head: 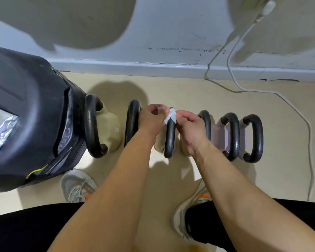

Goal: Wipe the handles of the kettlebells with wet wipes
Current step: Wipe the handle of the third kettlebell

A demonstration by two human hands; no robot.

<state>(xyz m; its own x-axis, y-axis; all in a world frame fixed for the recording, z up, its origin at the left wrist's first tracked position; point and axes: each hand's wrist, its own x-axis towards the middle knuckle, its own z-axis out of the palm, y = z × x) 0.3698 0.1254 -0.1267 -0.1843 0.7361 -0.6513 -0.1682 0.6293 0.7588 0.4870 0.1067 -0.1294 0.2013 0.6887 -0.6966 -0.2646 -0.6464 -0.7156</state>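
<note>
six kettlebells (115,131) are lined up in one row on the floor (189,95) along the wall (171,42), each black handle arched, with its long axis running away from the person. one wipe (170,116) is draped over the far part of the third handle (170,139) from the left. it is pinched from both sides by curled fingers: by the left hand (150,118) at its left edge and by the right hand (188,125) at its right, both equally near. the rest of that handle lies nearer the person than the fingers, so a pull along it toward the person seems called for.
</note>
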